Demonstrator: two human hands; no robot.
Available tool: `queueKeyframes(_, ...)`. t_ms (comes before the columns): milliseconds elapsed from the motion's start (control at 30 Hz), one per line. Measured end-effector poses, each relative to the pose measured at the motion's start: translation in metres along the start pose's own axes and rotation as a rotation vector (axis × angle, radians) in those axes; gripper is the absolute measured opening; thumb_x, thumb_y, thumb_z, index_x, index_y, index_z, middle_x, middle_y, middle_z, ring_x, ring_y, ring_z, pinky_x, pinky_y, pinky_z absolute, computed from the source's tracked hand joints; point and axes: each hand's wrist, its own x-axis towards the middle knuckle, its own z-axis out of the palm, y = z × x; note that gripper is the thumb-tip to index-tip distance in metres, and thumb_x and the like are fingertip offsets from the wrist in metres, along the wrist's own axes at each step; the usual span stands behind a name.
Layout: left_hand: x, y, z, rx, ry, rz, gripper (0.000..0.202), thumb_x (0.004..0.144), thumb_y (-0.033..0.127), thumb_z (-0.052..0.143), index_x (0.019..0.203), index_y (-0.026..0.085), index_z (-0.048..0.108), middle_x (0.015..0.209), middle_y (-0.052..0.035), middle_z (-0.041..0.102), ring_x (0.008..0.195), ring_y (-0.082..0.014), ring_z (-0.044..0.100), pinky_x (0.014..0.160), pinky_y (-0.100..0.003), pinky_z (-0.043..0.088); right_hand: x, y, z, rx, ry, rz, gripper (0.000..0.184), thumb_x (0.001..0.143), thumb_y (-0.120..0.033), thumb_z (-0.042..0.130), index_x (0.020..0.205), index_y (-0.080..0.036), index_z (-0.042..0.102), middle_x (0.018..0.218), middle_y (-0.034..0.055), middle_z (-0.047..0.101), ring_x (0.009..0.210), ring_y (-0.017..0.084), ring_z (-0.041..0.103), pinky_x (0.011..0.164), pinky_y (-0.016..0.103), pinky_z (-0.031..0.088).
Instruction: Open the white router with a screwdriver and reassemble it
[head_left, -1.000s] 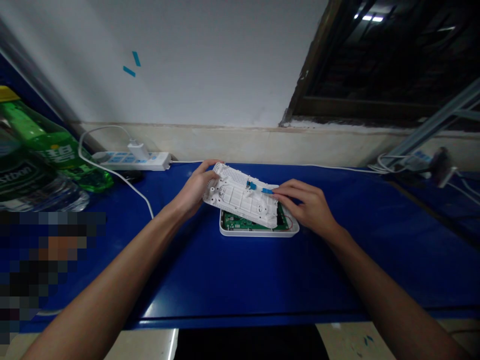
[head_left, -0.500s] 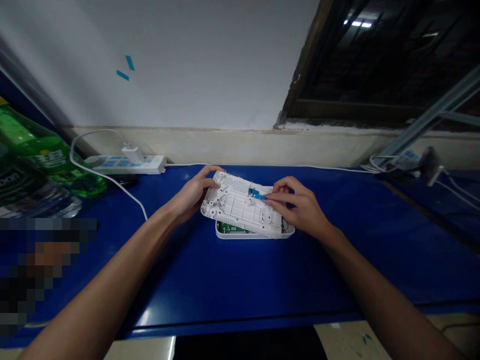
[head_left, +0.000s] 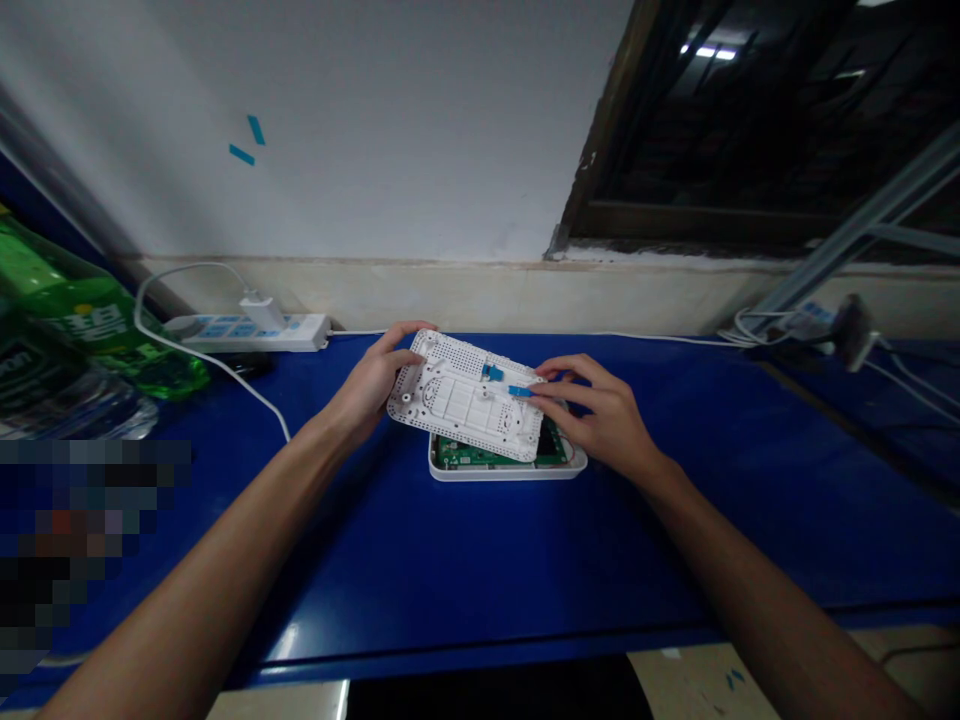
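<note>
My left hand (head_left: 375, 375) grips the far left edge of a white perforated plastic cover (head_left: 457, 405), thumb on its inner side. The cover is tilted above a shallow white casing (head_left: 508, 475), where a green circuit board (head_left: 469, 452) shows. A blue adapter-like piece (head_left: 492, 373) sits on the cover near its far edge. Between its fingertips, my right hand (head_left: 600, 405) pinches a small blue connector (head_left: 520, 391), apart from that adapter piece and just over the cover's right part. A thin red wire shows at the casing's right end.
A white power strip (head_left: 292, 335) with a plugged-in charger (head_left: 262, 312) lies by the wall, its white cable looping left. Green-labelled bottles (head_left: 112, 340) stand at the left. Cables and a metal frame (head_left: 817, 250) are at the right on the blue table (head_left: 480, 570).
My left hand has shifted the cover left, baring more of the circuit board. The blue connector in my right hand now stands apart from the blue piece on the cover.
</note>
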Motion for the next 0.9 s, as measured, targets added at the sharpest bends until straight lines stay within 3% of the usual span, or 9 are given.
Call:
queueKeyframes(200, 0.001, -0.004, 0.0, 0.057, 0.046, 0.076, 0.051, 0.07, 0.017, 0.06, 0.12, 0.022, 0.065, 0.089, -0.0045, 0.068, 0.068, -0.0179, 0.06, 0.052, -0.024, 0.046, -0.002, 0.003, 0.0, -0.102, -0.046, -0.003, 0.018, 0.093, -0.019, 0.066, 0.101, -0.028, 0.079, 0.114, 0.0082, 0.067, 0.097, 0.023, 0.063, 0.079, 0.043, 0.058)
queueKeyframes(400, 0.002, -0.005, 0.001, 0.093, 0.007, 0.188, 0.048, 0.075, 0.019, 0.059, 0.121, 0.023, 0.068, 0.099, -0.0048, 0.07, 0.076, -0.0187, 0.06, 0.058, -0.025, 0.046, 0.002, -0.001, 0.003, -0.16, -0.054, -0.023, 0.015, 0.094, -0.019, 0.064, 0.096, -0.024, 0.078, 0.116, 0.0102, 0.066, 0.1, 0.024, 0.061, 0.079, 0.043, 0.058)
queueKeyframes(667, 0.0, -0.005, 0.003, 0.091, -0.012, 0.19, 0.049, 0.077, 0.022, 0.062, 0.124, 0.023, 0.071, 0.106, -0.0054, 0.071, 0.08, -0.019, 0.061, 0.059, -0.024, 0.046, 0.008, -0.007, 0.006, -0.158, -0.02, -0.007, 0.015, 0.093, -0.018, 0.065, 0.097, -0.023, 0.079, 0.116, 0.0101, 0.067, 0.102, 0.026, 0.06, 0.077, 0.043, 0.057)
queueKeyframes(900, -0.002, 0.0, 0.003, 0.003, -0.015, 0.157, 0.054, 0.076, 0.022, 0.065, 0.13, 0.021, 0.069, 0.102, -0.0055, 0.072, 0.075, -0.0177, 0.061, 0.058, -0.023, 0.046, 0.008, -0.009, 0.014, 0.027, 0.166, 0.187, 0.005, 0.087, -0.022, 0.075, 0.089, -0.023, 0.079, 0.111, 0.0084, 0.068, 0.093, 0.022, 0.067, 0.082, 0.043, 0.058)
